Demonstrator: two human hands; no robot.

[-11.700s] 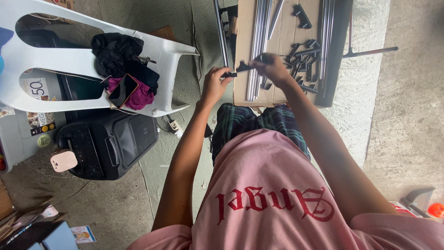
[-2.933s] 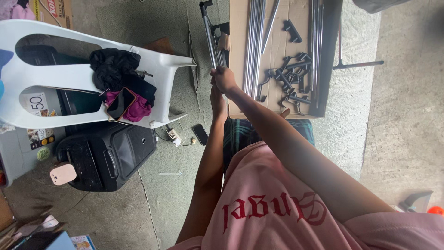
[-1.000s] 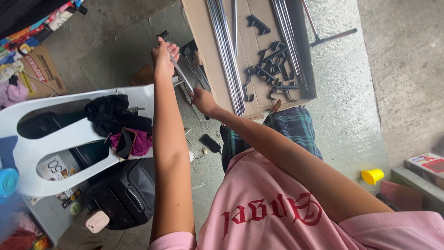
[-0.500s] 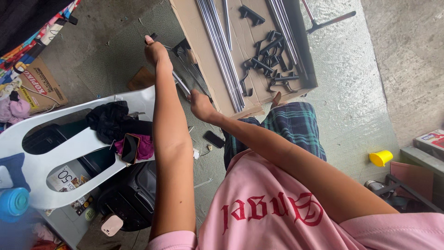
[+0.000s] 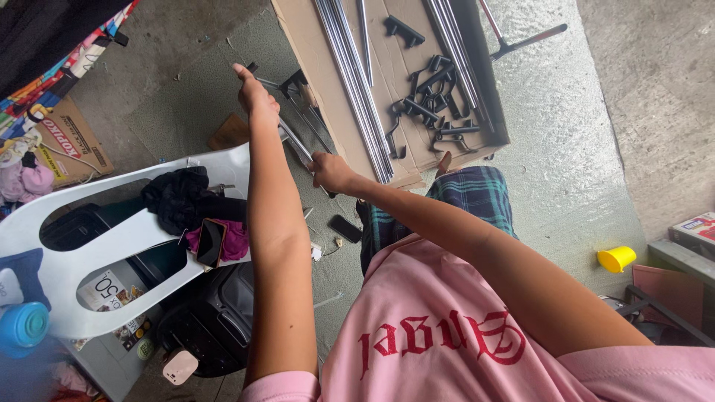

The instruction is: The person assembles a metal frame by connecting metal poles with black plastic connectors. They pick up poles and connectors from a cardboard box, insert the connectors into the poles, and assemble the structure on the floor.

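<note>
My left hand (image 5: 253,93) is stretched out and closed around the far end of a thin silver metal tube (image 5: 296,146). My right hand (image 5: 331,171) grips the same tube at its near end. The tube runs slanted between both hands, just left of an open cardboard box (image 5: 313,59). Long silver tubes (image 5: 356,82) lie in the box, with several black plastic connectors (image 5: 428,112) beside them.
A white plastic chair (image 5: 126,238) at the left carries dark clothes and a phone (image 5: 209,243). A black bag (image 5: 216,320) lies under it. Another phone (image 5: 345,228) rests on the floor by my knee. A yellow cup (image 5: 617,258) stands at the right.
The view has swung left. My left hand left the spot beside my right hand and reached out along the tube to its far end. My right hand keeps its grip.
</note>
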